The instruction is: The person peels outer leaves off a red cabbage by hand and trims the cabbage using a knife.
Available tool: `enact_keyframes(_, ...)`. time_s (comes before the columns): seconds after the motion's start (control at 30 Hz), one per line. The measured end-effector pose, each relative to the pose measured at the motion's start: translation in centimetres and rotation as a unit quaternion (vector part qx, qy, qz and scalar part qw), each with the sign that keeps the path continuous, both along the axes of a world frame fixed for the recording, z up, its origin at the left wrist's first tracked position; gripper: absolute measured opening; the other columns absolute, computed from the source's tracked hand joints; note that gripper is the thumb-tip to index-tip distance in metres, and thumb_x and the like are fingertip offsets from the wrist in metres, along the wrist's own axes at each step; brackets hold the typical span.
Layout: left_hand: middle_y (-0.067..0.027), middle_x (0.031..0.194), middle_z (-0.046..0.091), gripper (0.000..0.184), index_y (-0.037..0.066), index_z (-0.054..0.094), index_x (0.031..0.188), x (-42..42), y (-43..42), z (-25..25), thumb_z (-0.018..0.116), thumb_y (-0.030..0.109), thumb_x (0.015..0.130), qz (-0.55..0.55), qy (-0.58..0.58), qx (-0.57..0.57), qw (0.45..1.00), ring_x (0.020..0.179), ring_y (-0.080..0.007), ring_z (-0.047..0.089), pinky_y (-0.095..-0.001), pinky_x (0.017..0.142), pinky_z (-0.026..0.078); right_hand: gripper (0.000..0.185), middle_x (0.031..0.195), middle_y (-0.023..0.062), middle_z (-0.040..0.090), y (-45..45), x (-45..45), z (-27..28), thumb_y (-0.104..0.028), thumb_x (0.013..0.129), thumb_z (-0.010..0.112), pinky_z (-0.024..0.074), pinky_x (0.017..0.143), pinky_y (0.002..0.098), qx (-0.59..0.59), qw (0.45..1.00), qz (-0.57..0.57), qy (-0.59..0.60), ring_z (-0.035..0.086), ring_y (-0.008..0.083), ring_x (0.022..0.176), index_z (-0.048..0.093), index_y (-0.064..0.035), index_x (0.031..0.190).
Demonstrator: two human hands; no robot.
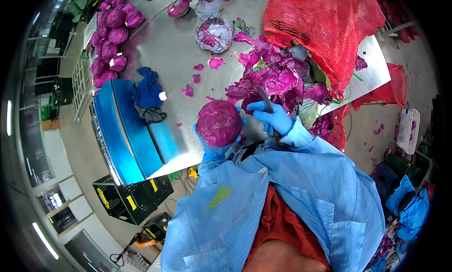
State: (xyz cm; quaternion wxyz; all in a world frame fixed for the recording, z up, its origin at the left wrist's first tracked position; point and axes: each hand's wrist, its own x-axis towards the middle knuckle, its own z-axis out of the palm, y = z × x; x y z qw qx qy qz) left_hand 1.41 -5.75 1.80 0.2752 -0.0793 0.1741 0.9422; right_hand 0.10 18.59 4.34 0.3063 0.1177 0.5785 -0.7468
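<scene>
My left hand [215, 149], in a blue glove, is wrapped round a peeled red cabbage [218, 123] from below, just over the table's near edge. In my gloved right hand [275, 117] is a knife [264, 98] with a dark, curved blade pointing away from me; its handle is mostly hidden in the fingers. The blade is apart from the cabbage, to its right. Just beyond the knife lies a heap of loose purple cabbage leaves [278, 81]. An untrimmed red cabbage [214, 35] rests farther back on the metal table [165, 50].
A red mesh sack [325, 27] stands at the right, with leaves at its mouth. Peeled cabbages [109, 49] are piled at the far left. A blue metal box [125, 130] and a dark blue cloth [147, 88] sit at left. Black crates [134, 199] stand below the table.
</scene>
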Motion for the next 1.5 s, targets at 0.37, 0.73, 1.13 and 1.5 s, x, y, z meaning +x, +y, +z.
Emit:
enact_keyframes(0.37, -0.0188, 0.144, 0.039, 0.084, 0.008, 0.031, 0.145, -0.1, -1.6, -0.9, 0.059, 0.054, 0.081, 0.043, -0.079, -0.096, 0.991, 0.130, -0.0372, 0.043, -0.0540, 0.107, 0.036, 0.055, 0.096, 0.0080, 0.059, -0.2, 0.1, -0.1, -0.050, 0.093, 0.049, 0.0436, 0.044, 0.0265, -0.011, 0.999, -0.039, 0.016, 0.057, 0.0141, 0.055, 0.053, -0.0065, 0.125)
enact_keyframes(0.73, -0.0163, 0.135, 0.046, 0.097, 0.002, 0.034, 0.143, -1.0, 1.6, -2.3, 0.086, 0.022, 0.064, 0.091, 0.188, -0.613, 0.762, 0.123, -0.0276, 0.047, -0.0376, 0.105, 0.038, 0.030, 0.093, 0.0186, 0.062, -1.1, 2.2, -3.8, -0.033, 0.098, 0.045, 0.0494, 0.071, 0.0436, 0.210, 0.931, 0.077, 0.290, 0.062, 0.0389, 0.082, 0.054, -0.0059, 0.109)
enact_keyframes(1.13, -0.0167, 0.133, 0.039, 0.114, 0.005, 0.026, 0.147, -1.2, 3.5, -1.2, 0.091, 0.029, 0.057, 0.033, 0.263, -0.731, 0.630, 0.124, -0.0313, 0.041, -0.0396, 0.106, 0.034, 0.030, 0.090, 0.0178, 0.062, -1.8, 2.5, -4.2, -0.038, 0.097, 0.043, 0.0485, 0.069, 0.0505, 0.287, 0.890, 0.136, 0.326, 0.062, 0.0405, 0.081, 0.055, -0.0099, 0.101)
enact_keyframes(1.5, -0.0194, 0.137, 0.039, 0.112, 0.006, 0.023, 0.149, -1.2, 3.6, -0.9, 0.088, 0.029, 0.061, 0.045, 0.294, -0.709, 0.640, 0.125, -0.0333, 0.043, -0.0411, 0.107, 0.034, 0.023, 0.080, 0.0162, 0.065, -1.9, 2.4, -4.7, -0.035, 0.094, 0.049, 0.0506, 0.055, 0.0508, 0.411, 0.826, 0.192, 0.336, 0.064, 0.0384, 0.065, 0.058, -0.0135, 0.096)
